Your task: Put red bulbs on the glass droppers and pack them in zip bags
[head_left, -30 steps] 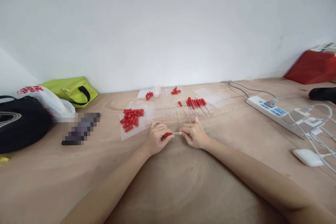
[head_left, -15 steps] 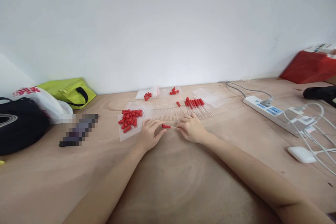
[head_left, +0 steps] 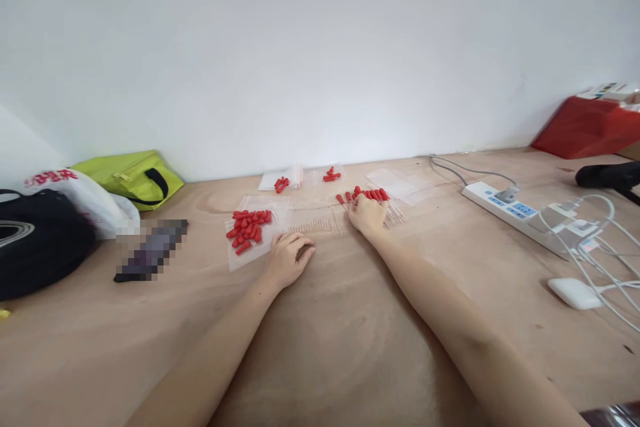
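Lying nearest the left hand (head_left: 289,259), at ten o'clock from it, a clear plastic bag (head_left: 239,260) has a pile of red caps (head_left: 249,223) on it; whether any are inside, I cannot tell. At twelve o'clock on the counter (head_left: 325,320), two small red clusters (head_left: 332,175) lie on or in more bags. Farther out sit a lime bag (head_left: 133,177) at ten o'clock and a red bag (head_left: 590,128) at two, contents hidden.

The left hand rests on the counter, fingers loosely curled, thumb apart, with nothing visible in its grasp. The right hand (head_left: 369,215), at one o'clock from the left, bends its fingers over the row of red-topped sticks (head_left: 395,212), touching the tops; I cannot tell whether it grips one. Pale thin pieces (head_left: 311,224) lie between the red pile and that row.
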The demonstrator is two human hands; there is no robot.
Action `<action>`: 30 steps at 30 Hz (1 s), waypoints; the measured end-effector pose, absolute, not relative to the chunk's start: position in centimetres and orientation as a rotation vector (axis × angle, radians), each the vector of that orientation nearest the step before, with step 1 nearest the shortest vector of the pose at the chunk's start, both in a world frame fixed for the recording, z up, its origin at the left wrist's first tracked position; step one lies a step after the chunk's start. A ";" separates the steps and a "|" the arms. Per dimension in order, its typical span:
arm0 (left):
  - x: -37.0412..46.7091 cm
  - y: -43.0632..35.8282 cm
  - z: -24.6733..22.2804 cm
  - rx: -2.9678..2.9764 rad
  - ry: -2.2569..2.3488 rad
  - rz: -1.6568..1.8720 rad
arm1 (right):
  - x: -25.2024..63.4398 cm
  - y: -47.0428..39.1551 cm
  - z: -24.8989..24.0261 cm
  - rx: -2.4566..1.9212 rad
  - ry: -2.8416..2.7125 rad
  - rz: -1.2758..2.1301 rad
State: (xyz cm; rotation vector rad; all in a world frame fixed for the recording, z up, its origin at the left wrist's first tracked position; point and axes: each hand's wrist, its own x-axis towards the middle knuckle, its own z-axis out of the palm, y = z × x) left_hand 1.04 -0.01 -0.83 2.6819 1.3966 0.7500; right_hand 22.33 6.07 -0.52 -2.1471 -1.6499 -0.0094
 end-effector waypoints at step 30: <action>-5.6 3.3 1.9 2.083 2.539 0.636 | 22.0 0.9 -0.2 -1.997 -2.013 -0.192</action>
